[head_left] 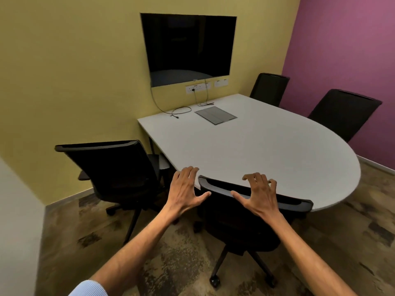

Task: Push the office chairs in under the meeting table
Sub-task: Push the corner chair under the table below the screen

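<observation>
Chair (245, 214) faces the table (267, 150), its backrest top running left-right under both hands (183, 193) (259, 195), fingers spread wide.

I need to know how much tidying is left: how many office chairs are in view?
4: nearest chair under both hands, left-side chair by the yellow wall, two chairs on the table's far side by the purple wall. Others may be out of frame.

We see a yellow wall (74, 60) at 12 o'clock with a black screen (189, 48) on it. A purple wall (346, 43) stands at 2 o'clock. The floor (171, 263) is brown carpet.
</observation>
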### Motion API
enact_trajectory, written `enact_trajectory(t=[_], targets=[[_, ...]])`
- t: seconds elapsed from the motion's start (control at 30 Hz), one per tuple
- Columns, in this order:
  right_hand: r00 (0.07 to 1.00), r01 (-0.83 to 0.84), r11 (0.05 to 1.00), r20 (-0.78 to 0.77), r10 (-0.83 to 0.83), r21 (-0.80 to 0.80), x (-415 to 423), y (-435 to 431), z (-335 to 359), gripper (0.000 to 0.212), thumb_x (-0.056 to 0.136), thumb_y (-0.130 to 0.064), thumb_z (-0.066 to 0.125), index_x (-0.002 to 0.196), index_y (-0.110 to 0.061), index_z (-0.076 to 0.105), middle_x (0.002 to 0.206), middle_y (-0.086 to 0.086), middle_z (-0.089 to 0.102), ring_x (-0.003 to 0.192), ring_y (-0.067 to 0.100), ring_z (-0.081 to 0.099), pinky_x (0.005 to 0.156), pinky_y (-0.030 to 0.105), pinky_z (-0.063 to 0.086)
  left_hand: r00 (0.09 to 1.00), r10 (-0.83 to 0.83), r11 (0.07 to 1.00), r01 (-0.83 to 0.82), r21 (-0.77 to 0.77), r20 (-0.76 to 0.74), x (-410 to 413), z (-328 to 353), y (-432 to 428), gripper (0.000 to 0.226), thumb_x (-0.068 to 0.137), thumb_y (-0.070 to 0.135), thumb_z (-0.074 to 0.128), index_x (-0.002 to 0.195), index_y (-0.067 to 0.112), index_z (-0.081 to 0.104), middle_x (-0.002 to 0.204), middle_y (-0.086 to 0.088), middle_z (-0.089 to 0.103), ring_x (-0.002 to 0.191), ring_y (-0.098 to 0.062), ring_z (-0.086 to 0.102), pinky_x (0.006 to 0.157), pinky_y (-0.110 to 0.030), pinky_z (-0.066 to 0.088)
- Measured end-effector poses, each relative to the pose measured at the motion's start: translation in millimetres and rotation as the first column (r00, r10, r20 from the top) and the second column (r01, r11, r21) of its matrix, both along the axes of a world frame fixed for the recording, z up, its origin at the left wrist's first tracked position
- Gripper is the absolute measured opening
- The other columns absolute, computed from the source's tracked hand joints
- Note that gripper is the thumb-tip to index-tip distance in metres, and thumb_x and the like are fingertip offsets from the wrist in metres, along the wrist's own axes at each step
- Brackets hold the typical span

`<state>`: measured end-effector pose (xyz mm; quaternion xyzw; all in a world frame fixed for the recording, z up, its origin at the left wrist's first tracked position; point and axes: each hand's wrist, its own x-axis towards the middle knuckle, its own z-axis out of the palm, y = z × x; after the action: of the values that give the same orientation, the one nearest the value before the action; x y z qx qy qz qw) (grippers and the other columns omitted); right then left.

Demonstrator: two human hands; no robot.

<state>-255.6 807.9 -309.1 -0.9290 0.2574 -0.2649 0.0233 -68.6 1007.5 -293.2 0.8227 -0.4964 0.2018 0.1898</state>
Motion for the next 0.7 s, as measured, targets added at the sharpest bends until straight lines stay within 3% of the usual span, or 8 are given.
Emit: enact_trajectory(t=[0.4,0.7], targets=[[0.963,-0.262,0.964,0.05,0.264,-0.038,165,96,31,0.061,0.073,-0.075,0.049,0.109,-0.026,0.051,0.109,-0.003,0.055,0.101,0.018,0.05,0.083,0.043,0.034,0.897,0.441,0.897,-0.44,-0.046,0.026,101,39,175,0.083,0.071,0.074,0.054,0.125,0.012,0.047,0.123,-0.008,0.055,0.115,-0.025,0.05,0.095,-0.04,0.042],[0.931,-0.358,0.928,0.044,0.364,-0.105,286,165,58,0.062,0.074,-0.074,0.047,0.109,-0.023,0.05,0.109,0.0,0.053,0.101,0.019,0.048,0.083,0.043,0.036,0.812,0.583,0.808,-0.581,-0.092,-0.006,179,55,274,0.08,0.072,0.07,0.056,0.122,0.008,0.049,0.115,-0.011,0.057,0.103,-0.027,0.053,0.086,-0.04,0.044]])
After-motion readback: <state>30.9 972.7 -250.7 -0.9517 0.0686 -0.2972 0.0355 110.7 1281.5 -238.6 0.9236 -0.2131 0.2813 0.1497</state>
